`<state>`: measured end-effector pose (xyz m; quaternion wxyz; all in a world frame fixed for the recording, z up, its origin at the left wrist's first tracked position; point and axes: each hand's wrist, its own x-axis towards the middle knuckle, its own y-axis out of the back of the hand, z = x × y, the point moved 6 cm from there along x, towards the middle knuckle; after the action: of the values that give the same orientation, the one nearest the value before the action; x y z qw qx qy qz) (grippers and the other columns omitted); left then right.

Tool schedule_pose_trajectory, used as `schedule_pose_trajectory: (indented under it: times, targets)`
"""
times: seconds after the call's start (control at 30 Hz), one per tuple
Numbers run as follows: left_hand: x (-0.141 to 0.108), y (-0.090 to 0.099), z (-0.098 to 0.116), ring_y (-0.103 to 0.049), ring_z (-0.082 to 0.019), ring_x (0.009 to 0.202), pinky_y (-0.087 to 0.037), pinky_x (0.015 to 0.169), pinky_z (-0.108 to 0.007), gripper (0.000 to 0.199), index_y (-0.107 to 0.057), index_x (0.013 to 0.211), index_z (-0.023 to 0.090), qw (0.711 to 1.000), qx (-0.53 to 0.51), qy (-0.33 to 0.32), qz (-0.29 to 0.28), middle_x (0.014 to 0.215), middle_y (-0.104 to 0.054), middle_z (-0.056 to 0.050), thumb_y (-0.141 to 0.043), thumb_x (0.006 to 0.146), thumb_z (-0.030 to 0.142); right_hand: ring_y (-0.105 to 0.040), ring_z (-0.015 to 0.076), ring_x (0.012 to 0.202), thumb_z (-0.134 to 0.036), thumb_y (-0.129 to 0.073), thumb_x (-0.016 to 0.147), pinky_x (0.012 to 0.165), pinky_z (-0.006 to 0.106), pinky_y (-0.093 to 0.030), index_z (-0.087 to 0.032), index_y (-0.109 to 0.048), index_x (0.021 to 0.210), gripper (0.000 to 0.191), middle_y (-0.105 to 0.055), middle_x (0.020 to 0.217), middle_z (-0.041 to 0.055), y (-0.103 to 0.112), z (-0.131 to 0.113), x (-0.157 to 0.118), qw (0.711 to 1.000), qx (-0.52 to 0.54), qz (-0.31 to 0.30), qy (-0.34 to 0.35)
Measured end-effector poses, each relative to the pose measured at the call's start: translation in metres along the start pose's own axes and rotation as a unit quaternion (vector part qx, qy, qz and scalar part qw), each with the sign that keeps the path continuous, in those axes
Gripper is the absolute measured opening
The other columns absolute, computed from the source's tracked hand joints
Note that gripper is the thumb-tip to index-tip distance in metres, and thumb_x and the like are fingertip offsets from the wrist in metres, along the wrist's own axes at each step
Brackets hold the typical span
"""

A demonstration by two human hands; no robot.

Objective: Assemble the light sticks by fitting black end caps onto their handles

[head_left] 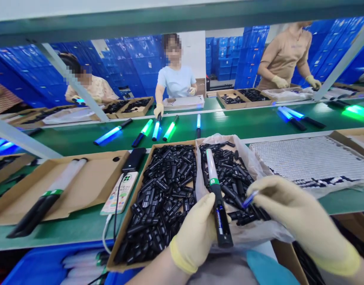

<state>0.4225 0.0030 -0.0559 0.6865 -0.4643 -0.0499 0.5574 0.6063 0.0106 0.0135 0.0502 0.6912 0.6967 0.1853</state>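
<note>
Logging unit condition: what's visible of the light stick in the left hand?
The light stick has a whitish translucent tube, a marked green band, and a black, plastic-looking handle with a shiny bluish patch, its nature unclear. The tube shows no coloured glow. The gloved left hand grips the handle, tilting it over a plastic-lined box, tube end towards the green belt.

Just one head cam here, looking forward and down over the counter's near edge point(78, 230), left hand point(196, 231) and right hand point(284, 206) pretty close, green belt point(244, 123) past the far edge.
</note>
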Motion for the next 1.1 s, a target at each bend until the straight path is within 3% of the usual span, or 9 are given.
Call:
schedule_pose_trajectory:
  times: [0.1, 0.17, 0.37, 0.5, 0.63, 0.8, 0.93, 1.0, 1.1]
  targets:
    - [-0.001, -0.004, 0.002, -0.061, -0.015, 0.075, -0.047, 0.07, -0.026, 0.02, -0.063, 0.095, 0.016, 0.997, 0.03, -0.052, -0.039, 0.088, -0.065, -0.006, -0.059, 0.092, 0.035, -0.065, 0.0132, 0.079, -0.023, -0.058, 0.089, 0.072, 0.024, -0.054, -0.023, -0.064, 0.093, 0.007, -0.067, 0.088, -0.0007, -0.057, -0.026, -0.011, 0.993, 0.002, -0.113, 0.031]
    - [-0.004, -0.004, 0.006, -0.061, -0.015, 0.078, -0.046, 0.072, -0.026, 0.018, -0.061, 0.09, 0.016, 0.995, 0.046, -0.077, -0.044, 0.091, -0.065, -0.006, -0.057, 0.093, 0.033, -0.064, 0.0122, 0.079, -0.018, -0.057, 0.088, 0.073, 0.023, -0.054, -0.023, -0.064, 0.09, 0.008, -0.067, 0.087, -0.002, -0.073, -0.024, -0.013, 0.99, -0.039, -0.13, 0.036]
    - [-0.008, 0.006, 0.017, -0.059, -0.015, 0.085, -0.044, 0.074, -0.025, 0.019, -0.06, 0.092, 0.016, 0.991, 0.074, -0.106, -0.036, 0.096, -0.064, -0.007, -0.056, 0.094, 0.035, -0.066, 0.0133, 0.085, -0.02, -0.057, 0.088, 0.079, 0.023, -0.055, -0.023, -0.066, 0.09, 0.009, -0.069, 0.091, -0.0007, -0.075, -0.019, -0.013, 0.991, -0.07, -0.077, 0.082]
    - [-0.007, 0.009, 0.021, -0.059, -0.015, 0.087, -0.044, 0.075, -0.026, 0.022, -0.062, 0.094, 0.015, 0.99, 0.085, -0.111, -0.036, 0.098, -0.064, -0.007, -0.057, 0.093, 0.036, -0.066, 0.0137, 0.083, -0.018, -0.057, 0.089, 0.076, 0.023, -0.055, -0.021, -0.064, 0.089, 0.008, -0.068, 0.089, 0.0008, -0.081, -0.025, -0.015, 0.986, -0.097, -0.079, 0.106]
    - [-0.009, 0.013, 0.028, -0.058, -0.014, 0.088, -0.045, 0.077, -0.025, 0.023, -0.065, 0.102, 0.016, 0.986, 0.098, -0.125, -0.043, 0.102, -0.064, -0.006, -0.056, 0.094, 0.036, -0.062, 0.0192, 0.093, -0.018, -0.05, 0.094, 0.081, 0.033, -0.054, -0.018, -0.064, 0.102, 0.016, -0.064, 0.099, 0.0079, -0.098, -0.043, -0.025, 0.945, -0.215, -0.091, 0.231]
    - [-0.022, 0.026, 0.05, -0.058, -0.015, 0.086, -0.047, 0.072, -0.023, 0.024, -0.067, 0.105, 0.015, 0.977, 0.111, -0.182, 0.003, 0.1, -0.064, -0.007, -0.058, 0.093, 0.034, -0.057, 0.023, 0.104, -0.021, -0.046, 0.094, 0.087, 0.04, -0.053, -0.017, -0.057, 0.126, 0.034, -0.058, 0.112, 0.0123, -0.118, -0.05, -0.033, 0.91, -0.263, -0.161, 0.278]
    - [-0.034, 0.046, 0.071, -0.056, -0.012, 0.068, -0.048, 0.059, -0.023, 0.03, -0.067, 0.106, 0.014, 0.976, 0.062, -0.184, 0.096, 0.086, -0.063, -0.005, -0.06, 0.09, 0.038, -0.053, 0.0197, 0.117, -0.018, -0.038, 0.097, 0.099, 0.036, -0.047, -0.02, -0.056, 0.131, 0.039, -0.055, 0.129, 0.0107, -0.101, -0.027, -0.003, 0.905, -0.281, -0.145, 0.285]
    - [-0.04, 0.056, 0.082, -0.055, -0.012, 0.063, -0.047, 0.055, -0.022, 0.032, -0.065, 0.11, 0.014, 0.967, 0.03, -0.205, 0.15, 0.082, -0.061, -0.004, -0.058, 0.091, 0.039, -0.058, 0.0194, 0.111, -0.015, -0.036, 0.097, 0.098, 0.036, -0.047, -0.018, -0.065, 0.118, 0.035, -0.062, 0.121, 0.0102, -0.09, 0.003, 0.027, 0.892, -0.375, -0.131, 0.215]
    - [-0.044, 0.06, 0.087, -0.056, -0.011, 0.064, -0.047, 0.053, -0.021, 0.032, -0.064, 0.113, 0.014, 0.962, 0.008, -0.207, 0.176, 0.084, -0.061, -0.004, -0.057, 0.091, 0.037, -0.064, 0.0228, 0.097, -0.012, -0.05, 0.09, 0.09, 0.038, -0.051, -0.017, -0.072, 0.099, 0.024, -0.068, 0.102, 0.0096, -0.096, 0.043, 0.063, 0.841, -0.477, -0.196, 0.162]
